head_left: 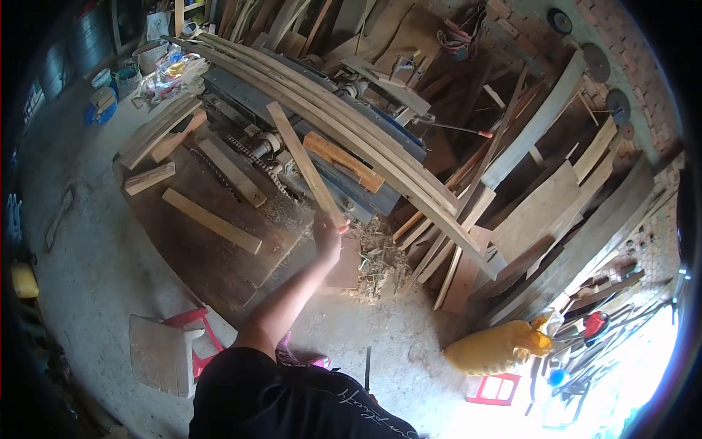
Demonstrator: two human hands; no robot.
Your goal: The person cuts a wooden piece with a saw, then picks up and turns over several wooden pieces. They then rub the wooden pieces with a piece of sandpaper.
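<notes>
where the wood strip (298, 155) is slanting: upward, near upper centre
left hand (327, 235): fingers (340, 227) are grasping its lower end mid-frame
right hand: i cannot tell; its fingers are hiding
long boards (351, 126): are lying across upper centre

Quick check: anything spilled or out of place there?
Yes: loose debris, probably shavings, lies scattered on the floor to the right of the left hand, as if spilled. A wood scrap at far left looks stray, lying by itself.
</notes>
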